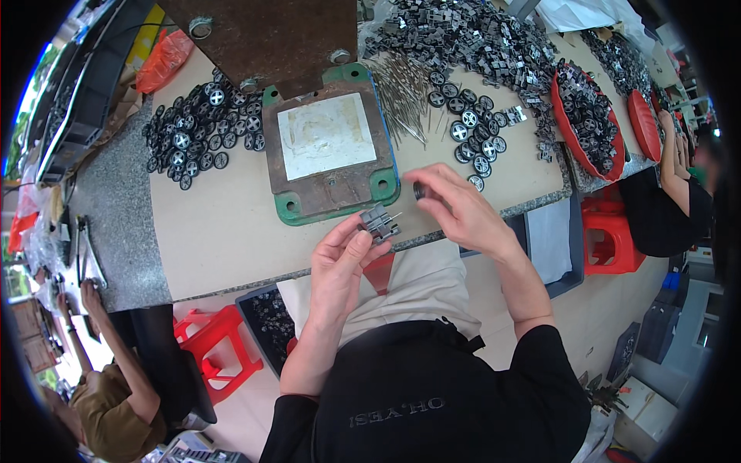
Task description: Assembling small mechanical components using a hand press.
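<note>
Between the thumb and fingers of my left hand (340, 258) is a small grey plastic chassis part (378, 222). A thin metal axle pin (397, 215) sticks out of its right side. My right hand (457, 208) pinches a small black toy wheel (420, 190), seen edge-on and a short way from the pin's tip. Both hands are over the near edge of the table, just in front of a green and brown metal press base (333, 185) with a pale plate (327, 136) on it.
Toy wheels lie in a left pile (202, 127) and a right group (472, 127). Metal pins (401, 96) and a heap of grey parts (471, 35) are behind. A red basket (557, 100) holds more parts. Co-workers sit left and right, near red stools (220, 347).
</note>
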`<state>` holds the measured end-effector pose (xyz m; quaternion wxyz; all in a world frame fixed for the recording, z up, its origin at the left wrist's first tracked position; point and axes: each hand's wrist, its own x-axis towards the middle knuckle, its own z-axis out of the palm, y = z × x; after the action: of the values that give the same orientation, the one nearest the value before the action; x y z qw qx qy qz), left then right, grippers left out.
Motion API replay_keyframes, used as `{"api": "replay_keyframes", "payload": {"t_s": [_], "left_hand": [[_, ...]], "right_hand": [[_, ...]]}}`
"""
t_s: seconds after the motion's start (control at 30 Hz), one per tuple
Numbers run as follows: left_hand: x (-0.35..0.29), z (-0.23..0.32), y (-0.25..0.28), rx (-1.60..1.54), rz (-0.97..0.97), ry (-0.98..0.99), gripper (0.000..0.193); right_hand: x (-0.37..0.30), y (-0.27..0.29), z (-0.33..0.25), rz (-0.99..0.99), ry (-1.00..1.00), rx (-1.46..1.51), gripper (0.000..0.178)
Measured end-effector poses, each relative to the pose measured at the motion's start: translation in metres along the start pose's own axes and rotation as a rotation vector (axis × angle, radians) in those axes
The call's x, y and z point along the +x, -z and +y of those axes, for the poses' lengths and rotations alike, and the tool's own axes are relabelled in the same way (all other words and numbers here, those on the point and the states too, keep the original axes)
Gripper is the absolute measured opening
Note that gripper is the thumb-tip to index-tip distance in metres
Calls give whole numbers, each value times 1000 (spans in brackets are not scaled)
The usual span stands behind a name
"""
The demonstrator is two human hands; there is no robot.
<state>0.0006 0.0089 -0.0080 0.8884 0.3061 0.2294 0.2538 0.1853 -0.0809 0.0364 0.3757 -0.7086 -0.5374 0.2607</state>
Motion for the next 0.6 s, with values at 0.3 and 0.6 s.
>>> {"api": "replay_keyframes", "payload": {"t_s": [0.3,0.6], "left_hand": [[-1,2,-7,74,0,-7,32],[-2,4,-8,84,25,-19,33]], "right_hand": [[-12,-13,2,-111,-84,721,30],[-9,-13,2,-137,-27,667,32]]}}
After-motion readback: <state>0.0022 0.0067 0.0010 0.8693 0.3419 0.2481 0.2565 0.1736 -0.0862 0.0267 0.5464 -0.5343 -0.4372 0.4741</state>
